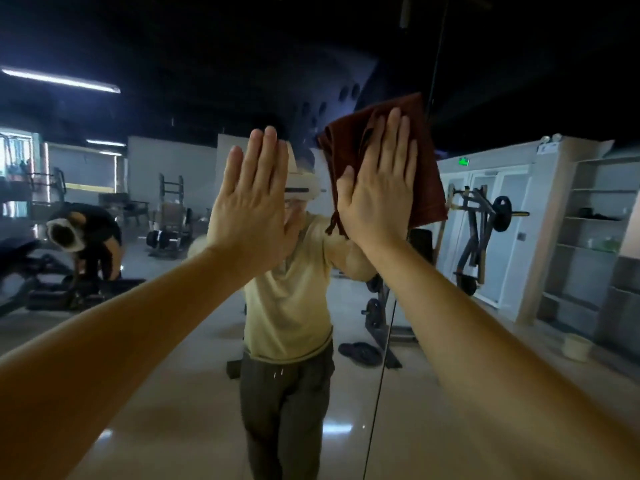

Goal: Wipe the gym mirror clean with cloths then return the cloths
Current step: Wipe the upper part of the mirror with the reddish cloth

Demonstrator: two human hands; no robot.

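Brown cloth (427, 188) pressed on mirror (173, 375) by flat right hand (377, 192); left hand (252, 206) flat, empty; mid-wipe; next, sweep cloth sideways.

The left hand (252, 202) and right hand (377, 192) are bare, as are the forearms (121, 344) in the lower corners. Reflected mid-frame are a pale yellow-green T-shirt (291, 306), dark grey-green drawstring trousers (277, 410) and a white headset (303, 188).

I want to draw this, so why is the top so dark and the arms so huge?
Head view: only a few strip lights hang under a black ceiling, so the top stays dim; the wide-angle lens stretches the forearms near the edges; the mirror reflects bright floor glare.
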